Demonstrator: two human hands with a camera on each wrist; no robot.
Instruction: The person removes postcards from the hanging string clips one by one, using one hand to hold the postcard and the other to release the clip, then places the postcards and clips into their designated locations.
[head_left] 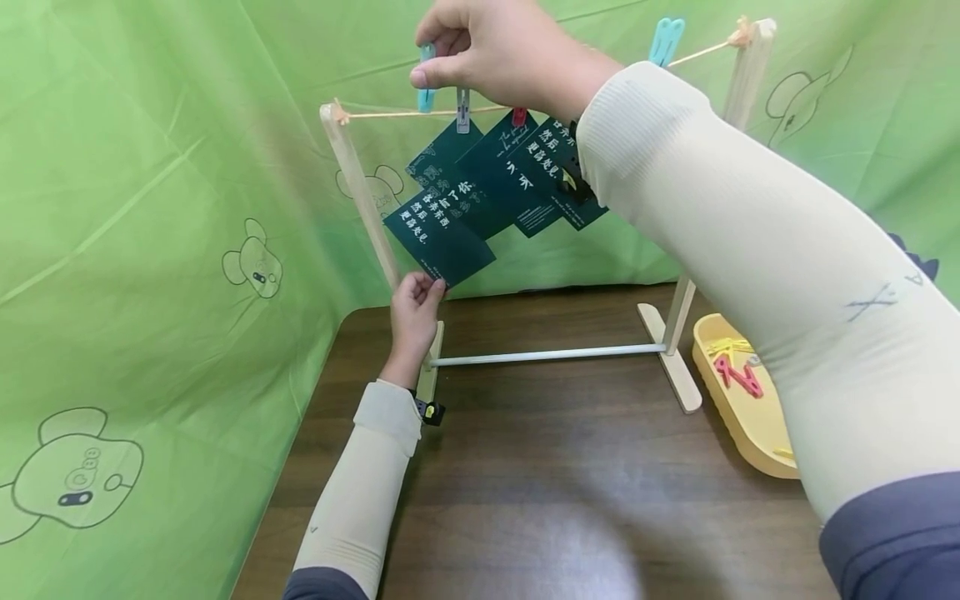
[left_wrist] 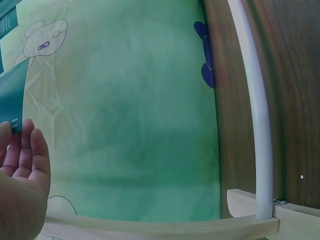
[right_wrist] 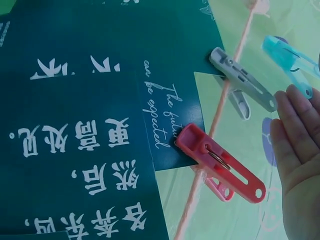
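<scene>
Green cloth (head_left: 150, 208) backs the wooden rack (head_left: 360, 196) on a brown table (head_left: 540, 483). Left hand (head_left: 414, 310) pinches the bottom corner of the low-hanging dark card (head_left: 438, 237). Above, the right hand (head_left: 495, 50) pinches a blue peg (head_left: 426, 92) on the string (head_left: 390, 113), beside a grey peg (head_left: 462, 110) and a red peg (head_left: 518, 115) holding further cards. Yellow tray (head_left: 750, 417) lies far right.

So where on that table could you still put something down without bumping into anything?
The dark table is bare in front of the white rod, between the left hand and the yellow tray. Up on the string it is crowded: cards and pegs bunch under the right hand.
</scene>
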